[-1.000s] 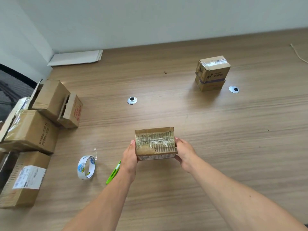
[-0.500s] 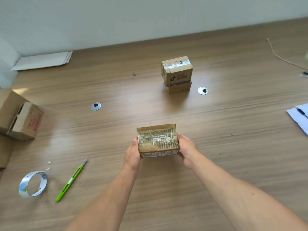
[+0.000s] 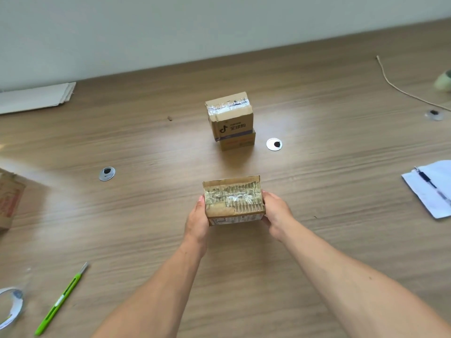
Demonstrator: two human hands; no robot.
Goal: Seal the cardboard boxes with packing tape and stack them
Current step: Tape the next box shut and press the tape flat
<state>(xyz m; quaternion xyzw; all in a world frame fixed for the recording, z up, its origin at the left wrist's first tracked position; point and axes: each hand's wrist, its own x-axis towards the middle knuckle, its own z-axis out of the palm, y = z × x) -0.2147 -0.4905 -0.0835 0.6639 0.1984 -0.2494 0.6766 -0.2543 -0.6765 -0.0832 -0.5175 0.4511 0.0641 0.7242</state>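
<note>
Cardboard, worn and brown, makes up the small box (image 3: 234,201) clasped between both hands. The left hand (image 3: 196,223) grips its left end and the right hand (image 3: 275,215) its right end, thumbs up along the top edges and the other fingers hidden behind and under it. Crinkled clear tape covers the box's upper face, and a white printed label runs along the side facing the person. Whether its bottom touches the wooden table (image 3: 146,215) cannot be told.

Straight beyond the small box, well apart from it, stands a stack of two boxes. The upper box (image 3: 229,115) has shiny tape across its top and a dark logo on its front. It sits a little askew on the lower box (image 3: 238,142). A round metal grommet (image 3: 274,144) lies just right of that stack, and another grommet (image 3: 107,173) lies left of the small box, a little farther away.

Nearer the person and to the left of the small box lies a green utility knife (image 3: 61,301). Past the knife, at the frame's edge, is a roll of tape (image 3: 12,306). Far left of the small box, part of another carton (image 3: 9,201) shows. To its right lie white papers (image 3: 432,201) with a pen (image 3: 429,184) on them. Beyond and to the right, a thin string (image 3: 395,86) trails across the wood, and beyond to the left, flat pale sheets (image 3: 34,97) rest by the wall (image 3: 170,32).
</note>
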